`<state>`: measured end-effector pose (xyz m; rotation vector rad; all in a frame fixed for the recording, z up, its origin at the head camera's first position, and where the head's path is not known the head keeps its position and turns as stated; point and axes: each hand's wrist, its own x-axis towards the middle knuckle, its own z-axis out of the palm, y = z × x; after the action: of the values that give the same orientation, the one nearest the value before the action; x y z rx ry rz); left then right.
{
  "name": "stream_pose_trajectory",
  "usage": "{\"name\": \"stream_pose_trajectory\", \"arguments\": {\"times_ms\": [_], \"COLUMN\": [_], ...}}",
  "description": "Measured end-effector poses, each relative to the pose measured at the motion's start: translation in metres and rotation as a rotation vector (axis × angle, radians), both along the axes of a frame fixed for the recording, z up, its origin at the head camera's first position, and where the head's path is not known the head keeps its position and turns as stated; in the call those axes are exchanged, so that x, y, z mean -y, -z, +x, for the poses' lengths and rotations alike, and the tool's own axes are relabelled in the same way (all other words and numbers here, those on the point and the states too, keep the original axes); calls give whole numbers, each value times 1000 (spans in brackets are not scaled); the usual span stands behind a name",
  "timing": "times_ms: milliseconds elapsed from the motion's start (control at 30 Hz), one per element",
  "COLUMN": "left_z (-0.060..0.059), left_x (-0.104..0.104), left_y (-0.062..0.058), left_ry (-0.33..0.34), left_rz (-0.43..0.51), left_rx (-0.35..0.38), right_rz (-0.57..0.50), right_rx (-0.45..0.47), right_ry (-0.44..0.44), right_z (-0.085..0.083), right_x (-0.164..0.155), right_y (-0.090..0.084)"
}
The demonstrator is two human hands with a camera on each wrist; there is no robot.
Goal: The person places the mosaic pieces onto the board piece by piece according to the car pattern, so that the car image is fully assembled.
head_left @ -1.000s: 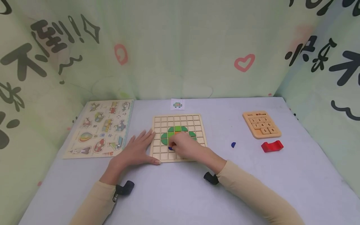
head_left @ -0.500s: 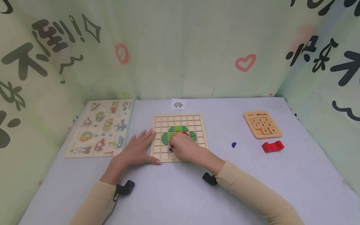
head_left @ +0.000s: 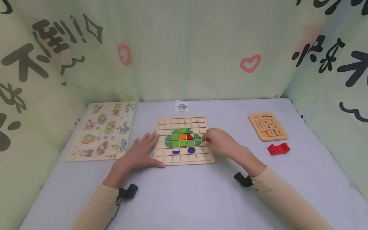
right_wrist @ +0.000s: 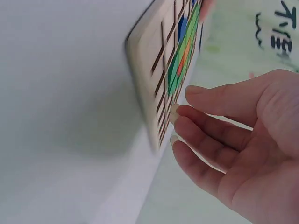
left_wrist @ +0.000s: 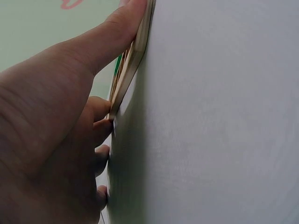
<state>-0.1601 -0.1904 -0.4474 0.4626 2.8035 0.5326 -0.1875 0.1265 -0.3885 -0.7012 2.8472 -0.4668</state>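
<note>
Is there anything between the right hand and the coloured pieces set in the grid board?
Nothing visible. The right hand hovers over the right edge of the grid board, fingertips beside the green pieces; only bare grid cells lie between. The two blue pieces sit uncovered below. The left hand rests flat against the board's left edge.
</note>
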Motion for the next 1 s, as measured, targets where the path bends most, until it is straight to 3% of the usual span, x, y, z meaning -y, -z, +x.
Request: {"name": "stream_pose_trajectory", "arguments": {"times_ms": [233,467,700,1000], "left_z": [1,1,1,1], "left_x": [0,-2,-2,-1], "left_y": [-2,-3,-4,-3], "left_ry": [-4,0,-1,5], "left_rz": [-5,0,4,13], "left_rx": [1,-5,-5,-4], "right_rz": [111,135,85,63], "right_rx": [20,53,43,9], "right_ry": [82,69,38,19], "right_z": [-10,-11,-12,-15], "right_x": [-65,-103,-113,-101], "right_y": [1,5,12,16]}}
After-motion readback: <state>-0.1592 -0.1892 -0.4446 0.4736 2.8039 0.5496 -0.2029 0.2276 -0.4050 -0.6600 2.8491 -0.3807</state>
